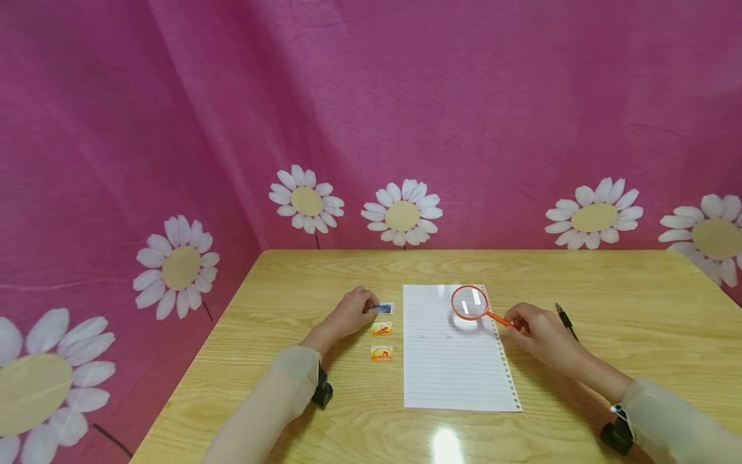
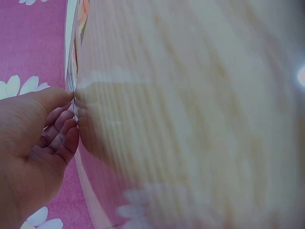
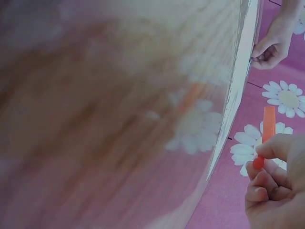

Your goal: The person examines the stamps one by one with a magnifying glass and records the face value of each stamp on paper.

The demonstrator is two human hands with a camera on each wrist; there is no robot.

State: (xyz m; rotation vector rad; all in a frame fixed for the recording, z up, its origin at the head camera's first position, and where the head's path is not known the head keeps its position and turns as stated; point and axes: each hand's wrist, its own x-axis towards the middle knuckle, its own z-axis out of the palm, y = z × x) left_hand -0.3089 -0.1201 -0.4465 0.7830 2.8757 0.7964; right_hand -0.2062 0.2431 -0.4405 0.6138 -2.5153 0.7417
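My left hand [image 1: 352,312] is at the left edge of a small blue stamp [image 1: 386,309], pinching it with thumb and fingertips at the table top. Toward me from it, in a column, lie two yellow and orange stamps, one upper [image 1: 381,329] and one lower [image 1: 381,353]. By the end of its orange handle, my right hand [image 1: 542,332] holds a magnifying glass [image 1: 470,303]. The round lens hangs over the upper part of a lined sheet of paper [image 1: 452,380]. In the right wrist view the handle [image 3: 269,125] sits between thumb and fingers.
Faint handwriting [image 1: 433,337] marks the paper, whose right edge has punched holes. A black pen [image 1: 566,320] lies on the wooden table [image 1: 649,303], just beyond my right hand. A pink curtain [image 1: 464,96] with white daisies hangs behind the table and along its left side.
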